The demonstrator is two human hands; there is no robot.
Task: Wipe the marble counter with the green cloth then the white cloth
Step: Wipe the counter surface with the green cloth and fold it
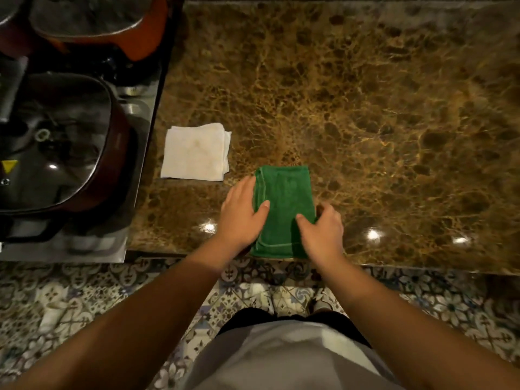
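A folded green cloth lies flat on the brown marble counter, close to its front edge. My left hand rests on the cloth's left side, thumb on top and fingers along its edge. My right hand grips the cloth's lower right edge, thumb on top and fingers curled around the side. A folded white cloth lies flat on the counter up and to the left of the green one, untouched.
A stove borders the counter on the left, carrying a lidded dark pot and two orange lidded pots behind it. Patterned floor tiles lie below the counter's front edge.
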